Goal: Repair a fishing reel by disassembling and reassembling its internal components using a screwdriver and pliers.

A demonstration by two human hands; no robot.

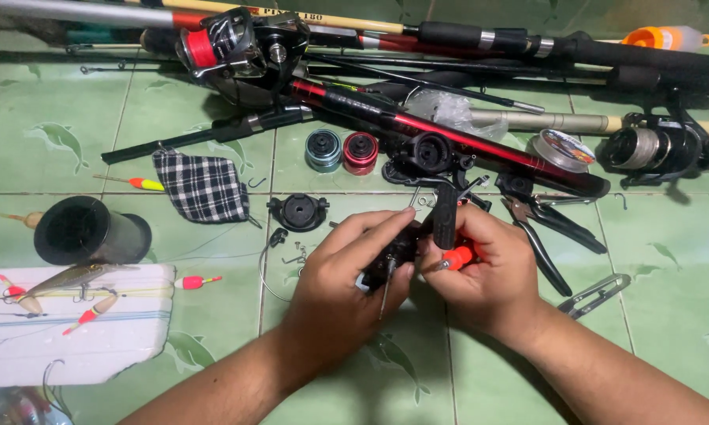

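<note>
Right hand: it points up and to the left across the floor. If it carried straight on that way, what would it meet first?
The right hand already touches the black reel part that the left hand also holds. Past it, the round black cap on the green tiles looks next in line, though depth is unclear.

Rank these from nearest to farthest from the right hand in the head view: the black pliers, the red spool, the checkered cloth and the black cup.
From the right hand:
1. Black pliers, just to its right.
2. Red spool, up and to the left.
3. Checkered cloth, farther left.
4. Black cup, far left beside the white foam board.
</note>
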